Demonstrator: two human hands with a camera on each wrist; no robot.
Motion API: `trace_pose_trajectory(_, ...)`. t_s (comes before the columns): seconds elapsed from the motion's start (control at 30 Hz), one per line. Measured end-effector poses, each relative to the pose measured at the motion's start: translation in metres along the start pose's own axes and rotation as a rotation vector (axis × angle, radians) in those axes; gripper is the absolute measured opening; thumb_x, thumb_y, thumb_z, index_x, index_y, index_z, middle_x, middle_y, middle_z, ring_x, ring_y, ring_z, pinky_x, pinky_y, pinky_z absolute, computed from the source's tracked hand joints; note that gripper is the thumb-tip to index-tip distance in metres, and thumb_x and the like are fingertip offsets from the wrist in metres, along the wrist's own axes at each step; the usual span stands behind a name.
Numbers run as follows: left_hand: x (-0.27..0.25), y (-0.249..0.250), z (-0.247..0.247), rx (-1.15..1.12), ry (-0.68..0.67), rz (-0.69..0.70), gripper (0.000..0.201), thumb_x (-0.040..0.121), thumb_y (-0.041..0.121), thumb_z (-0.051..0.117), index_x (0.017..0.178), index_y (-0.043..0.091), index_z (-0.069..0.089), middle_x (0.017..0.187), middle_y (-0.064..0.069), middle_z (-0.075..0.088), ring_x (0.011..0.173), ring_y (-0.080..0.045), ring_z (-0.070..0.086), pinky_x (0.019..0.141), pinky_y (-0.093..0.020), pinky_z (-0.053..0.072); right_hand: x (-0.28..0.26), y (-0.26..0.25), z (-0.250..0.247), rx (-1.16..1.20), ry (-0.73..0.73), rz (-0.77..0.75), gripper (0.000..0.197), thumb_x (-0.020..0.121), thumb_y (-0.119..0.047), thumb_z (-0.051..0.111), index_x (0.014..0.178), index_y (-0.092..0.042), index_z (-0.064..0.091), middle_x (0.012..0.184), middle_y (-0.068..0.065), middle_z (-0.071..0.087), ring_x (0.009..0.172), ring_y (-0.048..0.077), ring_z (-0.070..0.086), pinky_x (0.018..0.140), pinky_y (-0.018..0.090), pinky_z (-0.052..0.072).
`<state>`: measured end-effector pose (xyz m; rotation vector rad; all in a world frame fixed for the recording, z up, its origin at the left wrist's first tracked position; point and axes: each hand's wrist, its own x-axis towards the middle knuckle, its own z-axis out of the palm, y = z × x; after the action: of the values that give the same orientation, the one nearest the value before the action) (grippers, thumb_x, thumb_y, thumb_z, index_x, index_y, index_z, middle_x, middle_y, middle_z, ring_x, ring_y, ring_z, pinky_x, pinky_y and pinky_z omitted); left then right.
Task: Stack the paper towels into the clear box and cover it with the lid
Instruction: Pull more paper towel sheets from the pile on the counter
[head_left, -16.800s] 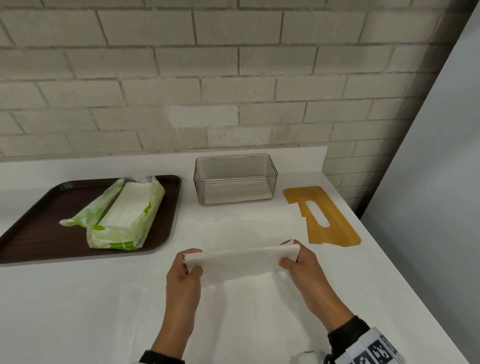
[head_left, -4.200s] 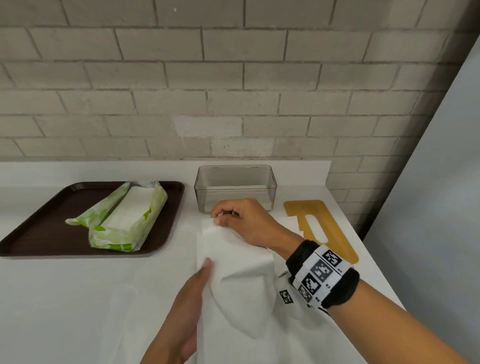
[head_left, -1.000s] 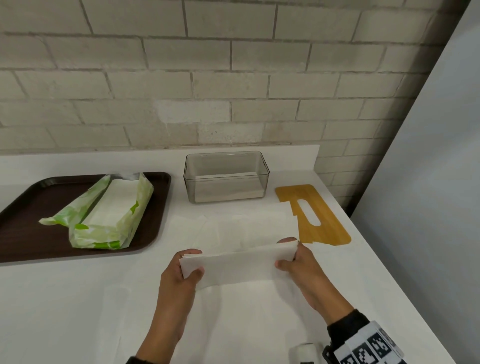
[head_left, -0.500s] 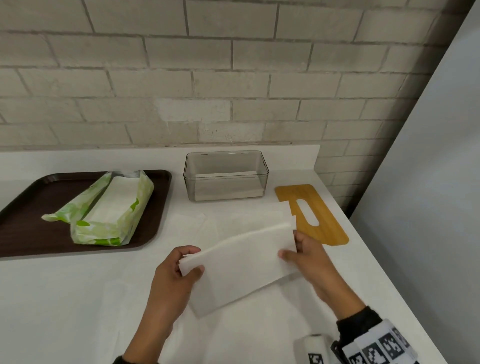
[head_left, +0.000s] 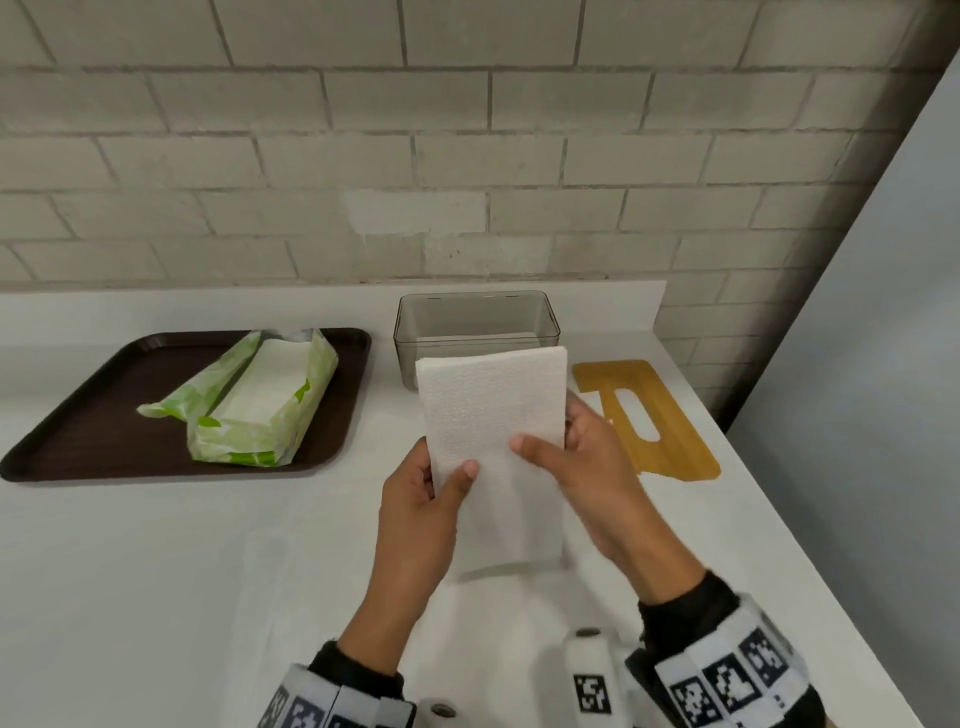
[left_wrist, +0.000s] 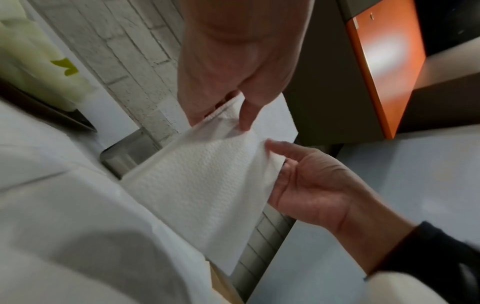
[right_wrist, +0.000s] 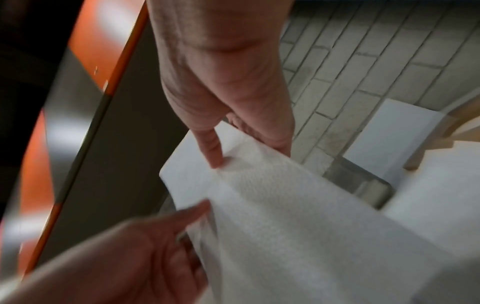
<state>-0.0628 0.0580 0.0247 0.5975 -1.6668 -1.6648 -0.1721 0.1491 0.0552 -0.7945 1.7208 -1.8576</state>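
Head view: a white table (head_left: 156, 571) runs along a pale brick wall (head_left: 467, 156). Left hand (head_left: 415, 514) and right hand (head_left: 587, 467) each pinch a folded paper towel (head_left: 493, 415) between thumb and fingers, held upright above the table. Just beyond the fingers stands the clear box (head_left: 475, 325) with white towels low inside; the wooden lid (head_left: 649, 415) lies right of them. Left, a dark tray (head_left: 78, 436) carries an opened green pack (head_left: 260, 405) of towels.

Left wrist view: the thumb (left_wrist: 246, 117) presses the towel's edge.

Right wrist view: blurred, the same grip.
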Motion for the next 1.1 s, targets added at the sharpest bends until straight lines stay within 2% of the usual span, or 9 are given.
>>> trace_pose_trajectory(0.17,0.000,0.003,0.007,0.067,0.052,0.088,0.032,0.093,0.011,0.055,0.104,0.040,0.047,0.106,0.021,0.059,0.095,0.005,0.061,0.072,-0.011,0.051,-0.004,0.012,0.009,-0.122,0.078,-0.066,0.033,0.091,-0.013,0.057,0.106,-0.041,0.049,0.110,-0.013,0.061,0.103,0.006,0.059,0.084,0.020,0.052)
trace_pose_trajectory(0.3,-0.001,-0.005,0.013,0.085,0.047,0.059,0.039,0.094,0.002,0.049,0.113,0.035,0.041,0.108,0.019,0.054,0.093,0.008,0.058,0.069,-0.004,0.048,-0.003,0.027,0.009,-0.161,0.119,-0.047,0.039,0.089,-0.011,0.058,0.122,-0.028,0.047,0.118,-0.006,0.060,0.110,0.011,0.058,0.092,0.027,0.051)
trace_pose_trajectory(0.4,-0.005,-0.015,0.017,0.091,0.027,-0.035,0.045,0.094,-0.003,0.045,0.119,0.033,0.033,0.104,0.023,0.049,0.089,0.007,0.053,0.062,0.001,0.042,-0.006,0.046,0.011,-0.209,0.092,0.028,0.039,0.091,-0.009,0.055,0.124,-0.028,0.043,0.123,-0.004,0.056,0.116,0.014,0.054,0.092,0.020,0.047)
trace_pose_trajectory(0.53,-0.005,-0.018,0.017,0.105,0.024,-0.049,0.045,0.093,-0.005,0.046,0.118,0.031,0.035,0.103,0.024,0.049,0.087,0.013,0.054,0.063,0.003,0.042,-0.005,0.046,0.010,-0.217,0.117,0.005,0.036,0.093,-0.010,0.052,0.120,-0.032,0.043,0.118,-0.007,0.056,0.112,0.010,0.054,0.085,0.012,0.046)
trace_pose_trajectory(0.63,-0.004,-0.019,0.015,0.114,0.034,-0.040,0.044,0.092,-0.003,0.049,0.119,0.029,0.035,0.106,0.021,0.050,0.092,0.005,0.054,0.064,0.000,0.045,-0.004,0.043,0.009,-0.150,0.150,-0.043,0.037,0.093,-0.011,0.053,0.123,-0.031,0.044,0.115,-0.012,0.057,0.106,0.002,0.055,0.080,0.009,0.049)
trace_pose_trajectory(0.73,-0.003,-0.028,0.012,0.133,-0.018,-0.115,0.042,0.093,0.001,0.051,0.112,0.036,0.039,0.102,0.024,0.051,0.088,0.009,0.052,0.061,0.000,0.043,-0.004,0.052,0.011,-0.245,0.096,0.064,0.040,0.091,-0.009,0.054,0.122,-0.031,0.041,0.115,-0.009,0.055,0.104,0.005,0.054,0.074,0.008,0.046)
trace_pose_trajectory(0.87,0.001,-0.032,0.006,0.147,0.009,-0.160,0.028,0.095,0.014,0.053,0.119,0.028,0.051,0.107,0.007,0.063,0.094,-0.007,0.060,0.075,-0.018,0.048,-0.005,0.059,0.015,-0.370,-0.002,0.142,0.045,0.088,-0.005,0.055,0.124,-0.029,0.042,0.115,-0.006,0.055,0.102,0.007,0.053,0.066,0.006,0.042)
trace_pose_trajectory(0.97,0.007,-0.025,-0.012,0.064,0.127,-0.148,0.025,0.094,0.014,0.053,0.117,0.024,0.054,0.098,0.010,0.064,0.088,-0.009,0.061,0.072,-0.024,0.047,-0.008,0.057,0.021,-0.424,-0.145,0.156,0.044,0.086,-0.004,0.058,0.126,-0.020,0.051,0.118,-0.002,0.061,0.099,0.008,0.056,0.068,0.004,0.042)
trace_pose_trajectory(1.1,0.016,-0.029,-0.048,0.037,0.258,-0.158,0.028,0.093,0.015,0.056,0.122,0.014,0.057,0.108,-0.004,0.064,0.098,-0.024,0.060,0.080,-0.034,0.045,-0.001,0.061,0.022,-0.583,-0.346,0.178,0.015,0.083,-0.002,0.061,0.093,-0.014,0.060,0.090,0.006,0.060,0.072,0.010,0.051,0.058,0.011,0.041)
